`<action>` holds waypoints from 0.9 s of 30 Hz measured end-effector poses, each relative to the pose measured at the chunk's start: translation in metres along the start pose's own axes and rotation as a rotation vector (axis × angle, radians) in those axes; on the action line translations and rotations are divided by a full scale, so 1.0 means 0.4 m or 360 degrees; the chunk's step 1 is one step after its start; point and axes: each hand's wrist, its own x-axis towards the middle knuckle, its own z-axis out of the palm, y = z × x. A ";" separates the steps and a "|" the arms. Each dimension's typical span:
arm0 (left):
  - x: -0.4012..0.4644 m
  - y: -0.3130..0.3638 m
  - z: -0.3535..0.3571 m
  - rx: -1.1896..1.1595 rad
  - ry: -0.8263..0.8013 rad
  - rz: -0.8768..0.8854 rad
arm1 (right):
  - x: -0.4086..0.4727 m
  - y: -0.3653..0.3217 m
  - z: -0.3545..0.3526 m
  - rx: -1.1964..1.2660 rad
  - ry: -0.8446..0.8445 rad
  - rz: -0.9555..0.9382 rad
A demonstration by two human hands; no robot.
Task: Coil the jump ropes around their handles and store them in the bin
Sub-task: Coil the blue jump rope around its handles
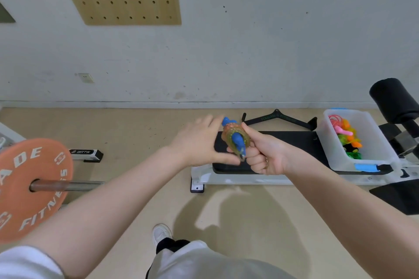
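Gripping the blue-handled, orange-green coiled jump rope (235, 140) in my right hand (265, 154). My left hand (199, 142) is touching it, fingers fairly straight, the clear plastic bin (335, 142) sitting nearby.

bin (333, 142): translucent plastic | pegboard (122, 0): matt wood | barbell bar (68, 186): metal

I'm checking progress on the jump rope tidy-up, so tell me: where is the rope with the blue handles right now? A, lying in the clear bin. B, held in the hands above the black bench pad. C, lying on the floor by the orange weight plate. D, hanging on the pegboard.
B: the coiled rope with blue handles is gripped by the right hand, the left hand touching it, short of the clear bin.
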 end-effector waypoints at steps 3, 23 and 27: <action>0.001 -0.029 -0.015 0.0221 0.0247 0.0587 | -0.006 0.008 0.007 -0.0257 -0.0220 0.0106; -0.022 0.063 0.141 0.0421 -0.0186 -0.0054 | 0.026 -0.029 0.074 -0.2293 0.0272 -0.0220; 0.006 0.022 0.139 -0.0096 -0.0121 -0.0293 | 0.043 -0.001 0.092 -0.2282 0.0832 -0.0772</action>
